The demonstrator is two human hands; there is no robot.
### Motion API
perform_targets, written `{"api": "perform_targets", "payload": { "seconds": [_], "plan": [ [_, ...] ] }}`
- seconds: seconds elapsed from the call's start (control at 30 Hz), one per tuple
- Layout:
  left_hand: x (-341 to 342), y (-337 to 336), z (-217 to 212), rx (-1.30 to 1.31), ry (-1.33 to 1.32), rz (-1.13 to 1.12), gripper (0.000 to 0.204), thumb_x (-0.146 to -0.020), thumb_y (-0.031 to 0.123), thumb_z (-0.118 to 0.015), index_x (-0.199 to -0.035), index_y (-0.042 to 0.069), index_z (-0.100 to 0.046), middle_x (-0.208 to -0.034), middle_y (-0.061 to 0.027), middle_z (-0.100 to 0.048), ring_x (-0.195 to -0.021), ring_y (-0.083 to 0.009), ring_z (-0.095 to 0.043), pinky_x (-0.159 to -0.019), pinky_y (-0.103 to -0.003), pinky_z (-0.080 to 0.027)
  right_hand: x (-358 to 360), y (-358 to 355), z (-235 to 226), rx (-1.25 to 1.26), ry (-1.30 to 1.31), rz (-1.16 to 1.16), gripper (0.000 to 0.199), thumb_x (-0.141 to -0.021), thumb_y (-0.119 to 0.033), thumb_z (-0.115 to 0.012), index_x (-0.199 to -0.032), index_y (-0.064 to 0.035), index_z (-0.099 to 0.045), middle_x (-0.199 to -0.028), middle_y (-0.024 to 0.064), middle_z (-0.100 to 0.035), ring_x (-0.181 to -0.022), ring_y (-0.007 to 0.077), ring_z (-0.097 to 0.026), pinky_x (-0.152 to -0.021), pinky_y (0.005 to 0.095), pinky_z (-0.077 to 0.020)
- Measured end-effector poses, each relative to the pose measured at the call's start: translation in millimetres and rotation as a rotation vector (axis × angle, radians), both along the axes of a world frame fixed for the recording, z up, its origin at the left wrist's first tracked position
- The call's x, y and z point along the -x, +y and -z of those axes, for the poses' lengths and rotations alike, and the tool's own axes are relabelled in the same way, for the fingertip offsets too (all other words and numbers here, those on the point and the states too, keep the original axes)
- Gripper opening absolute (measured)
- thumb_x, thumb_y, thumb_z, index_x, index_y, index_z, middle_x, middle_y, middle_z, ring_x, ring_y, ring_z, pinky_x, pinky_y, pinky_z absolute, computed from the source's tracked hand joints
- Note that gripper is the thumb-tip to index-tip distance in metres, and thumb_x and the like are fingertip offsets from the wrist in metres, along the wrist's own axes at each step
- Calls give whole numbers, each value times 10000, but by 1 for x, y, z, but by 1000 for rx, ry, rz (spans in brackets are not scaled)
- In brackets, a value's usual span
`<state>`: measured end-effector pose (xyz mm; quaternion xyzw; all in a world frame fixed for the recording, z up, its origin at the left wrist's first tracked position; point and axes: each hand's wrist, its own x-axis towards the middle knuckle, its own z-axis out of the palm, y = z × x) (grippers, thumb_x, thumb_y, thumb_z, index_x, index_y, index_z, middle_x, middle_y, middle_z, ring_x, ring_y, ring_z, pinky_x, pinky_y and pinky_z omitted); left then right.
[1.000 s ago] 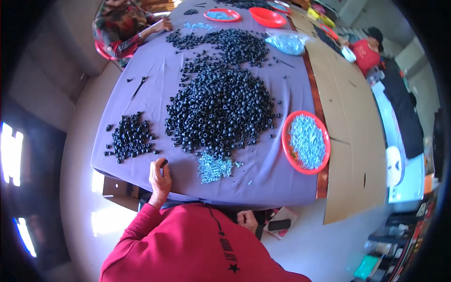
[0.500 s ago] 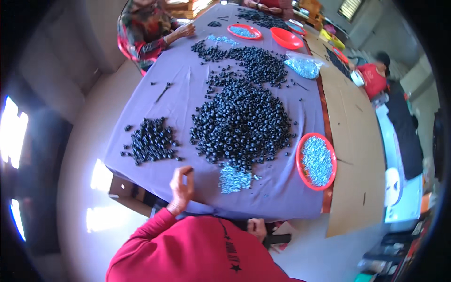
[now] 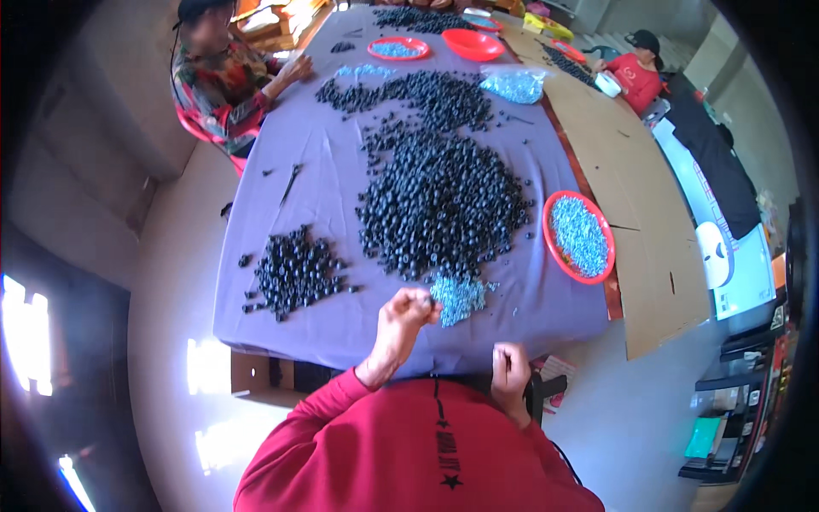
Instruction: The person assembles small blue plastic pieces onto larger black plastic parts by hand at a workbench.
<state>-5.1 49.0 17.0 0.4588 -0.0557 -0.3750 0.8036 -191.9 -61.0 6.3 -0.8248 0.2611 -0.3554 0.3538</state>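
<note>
My left hand (image 3: 399, 328) is closed over the near part of the table, thumb and fingers pinched on what looks like a small dark piece. It is right beside a little pile of pale blue bits (image 3: 458, 299). My right hand (image 3: 510, 375) is at the near table edge, its fingers curled; what they hold, if anything, is hidden. Beyond the blue bits spreads a big heap of small round black bead-like pieces (image 3: 439, 205). A smaller group of black pieces (image 3: 294, 273) lies to the left.
A red dish of blue bits (image 3: 612, 256) stands at the right. Farther off are a clear bag of blue bits (image 3: 514, 85), an empty red bowl (image 3: 472, 45) and another red dish (image 3: 398, 57). Co-workers sit at the far left and right. Cardboard (image 3: 636, 183) covers the right side.
My left hand has moved right, from beside the smaller black group to the blue bits. My right hand has come up to the table edge. The view has shifted.
</note>
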Motion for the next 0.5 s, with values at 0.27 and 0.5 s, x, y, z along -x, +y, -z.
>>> {"api": "perform_targets", "payload": {
  "seconds": [0.27, 0.5],
  "plan": [
    [-5, -3, -22, 418, 200, 113, 164, -868, 90, -508, -1012, 16, -535, -901, -106, -598, -752, -163, -562, -736, -303, -457, -70, -19, -75, -161, -395, -273, 103, -859, 41, -490, -961, 27, -496, -829, 82, -530, -615, 94, -498, -584, 210, -425],
    [13, 2, -16, 396, 163, 42, 127, -869, 58, -506, -985, 21, -543, -882, -113, -621, -747, -166, -583, -714, -300, -472, -64, -26, -82, -151, -360, -287, 58, -862, 11, -521, -919, 21, -528, -789, 52, -519, -594, 82, -481, -540, 203, -403]
  ]
}}
